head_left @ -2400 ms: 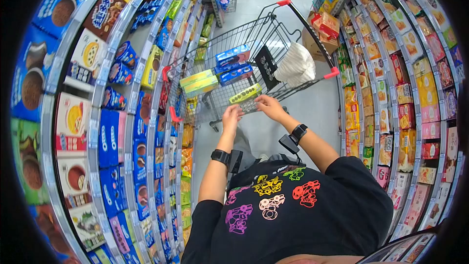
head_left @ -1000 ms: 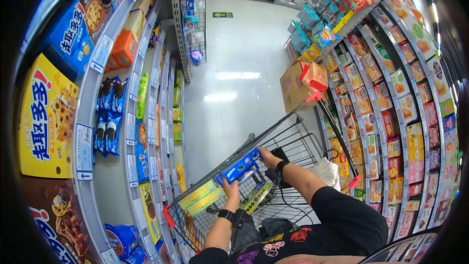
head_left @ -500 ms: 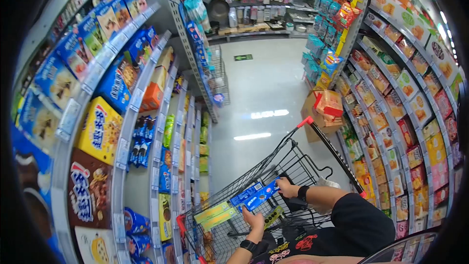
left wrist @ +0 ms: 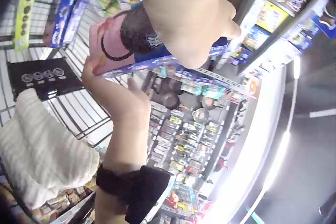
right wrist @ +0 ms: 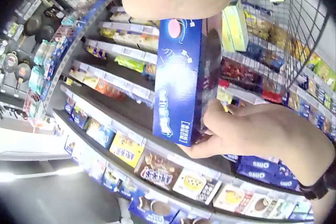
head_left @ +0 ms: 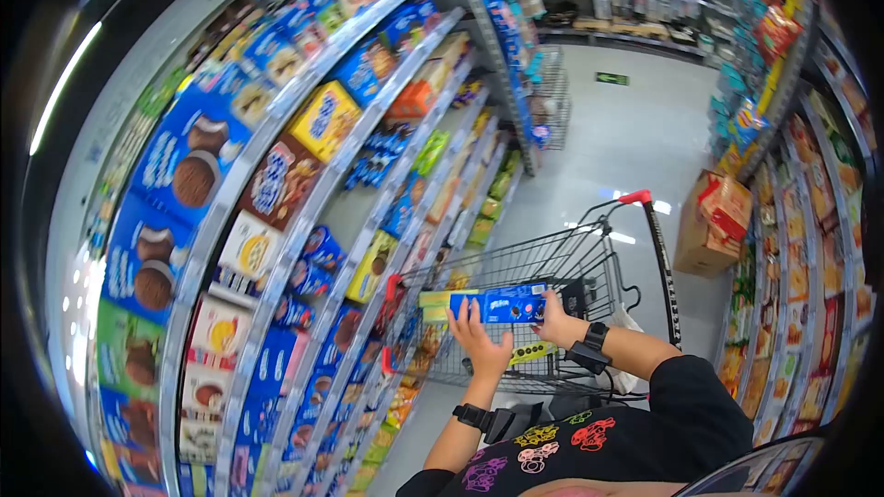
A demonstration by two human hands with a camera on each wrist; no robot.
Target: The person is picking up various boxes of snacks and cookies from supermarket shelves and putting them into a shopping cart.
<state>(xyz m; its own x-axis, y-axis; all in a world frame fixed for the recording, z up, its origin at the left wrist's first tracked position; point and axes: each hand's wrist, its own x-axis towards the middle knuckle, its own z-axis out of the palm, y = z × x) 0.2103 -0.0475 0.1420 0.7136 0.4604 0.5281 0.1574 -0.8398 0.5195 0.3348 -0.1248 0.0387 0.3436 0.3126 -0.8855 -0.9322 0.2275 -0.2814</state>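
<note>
Both hands hold a long blue cookie box (head_left: 514, 306) above the shopping cart (head_left: 442, 364). My right hand (head_left: 557, 320) grips its right end. My left hand (head_left: 481, 345) is at the left end, its fingers spread over the box in the head view. In the right wrist view, the left thumb and a finger lie around the box's lower corner. The left wrist view shows the box's pinkish end beside the right hand (left wrist: 118, 95). Below in the cart are a slim green pack (head_left: 532, 351), a yellow-green box (head_left: 436, 306) and more blue boxes (left wrist: 65, 16).
Cookie shelves (head_left: 304, 239) run close along the left, and another packed shelf (head_left: 801, 267) lines the right. A carton (head_left: 704, 239) with a red pack stands on the floor beyond the cart handle (head_left: 663, 267). White cloth (left wrist: 44, 148) hangs at the cart's handle end.
The hands have gone from beside the green pack to the blue box and lifted it. The box now lies nearly level in view, the left fingers are more spread, and the view has swung left.
</note>
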